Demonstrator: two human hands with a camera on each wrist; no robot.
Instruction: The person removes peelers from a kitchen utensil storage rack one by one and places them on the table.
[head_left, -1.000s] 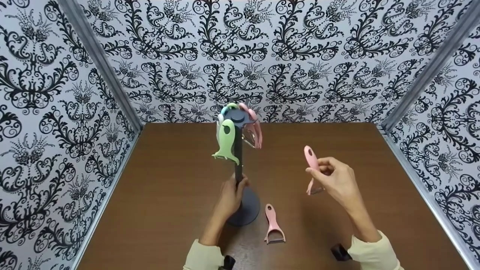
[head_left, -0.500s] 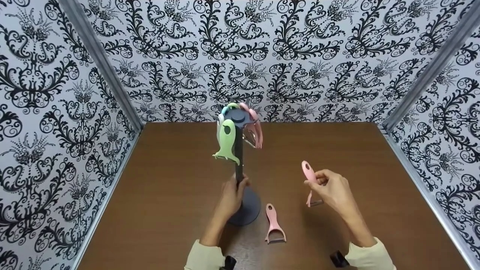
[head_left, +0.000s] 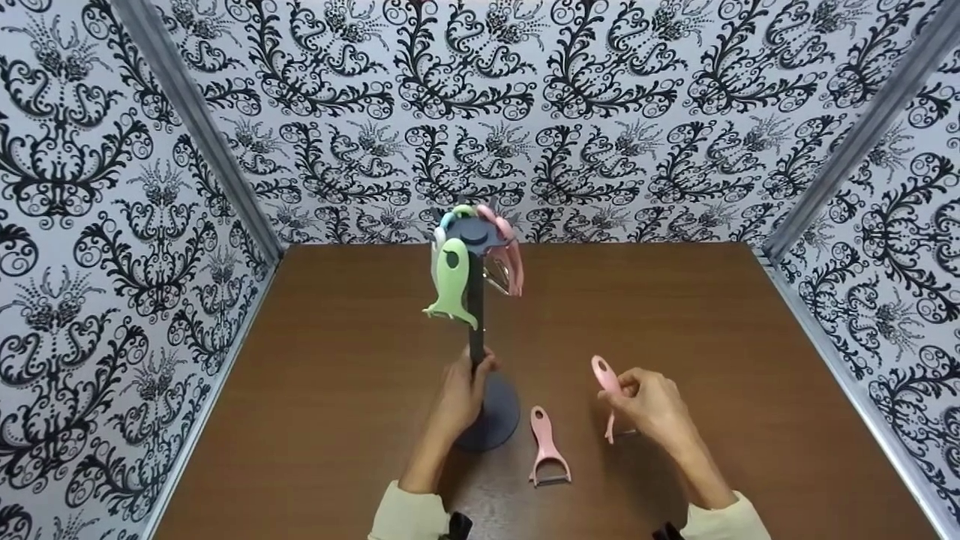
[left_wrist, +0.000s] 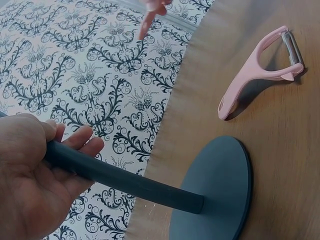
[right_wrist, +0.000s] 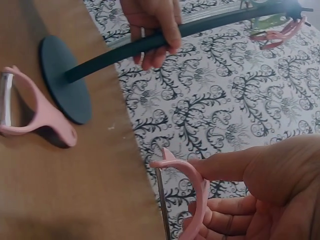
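My left hand (head_left: 456, 394) grips the pole of a dark grey utensil stand (head_left: 499, 420), fingers and thumb around it, as the left wrist view also shows. Between thumb and fingers, my right hand (head_left: 658, 409) pinches a pink peeler (head_left: 606, 377), handle up and blade end down, just above the table to the right. In the right wrist view its blade (right_wrist: 163, 202) faces the table. A second pink peeler (head_left: 545, 439) lies flat beside the stand's base. From the stand's top hang a light green peeler (head_left: 451, 285), pink ones (head_left: 513, 262) and others partly hidden behind.
The brown wooden table (head_left: 337, 420) spreads around the stand. Patterned white and black panels (head_left: 562, 112) close off the back and both sides, with grey metal posts (head_left: 202, 127) at the corners.
My right hand has come down and slightly left toward me, carrying the pink peeler lower. The left hand, the stand and the lying peeler have stayed in place.
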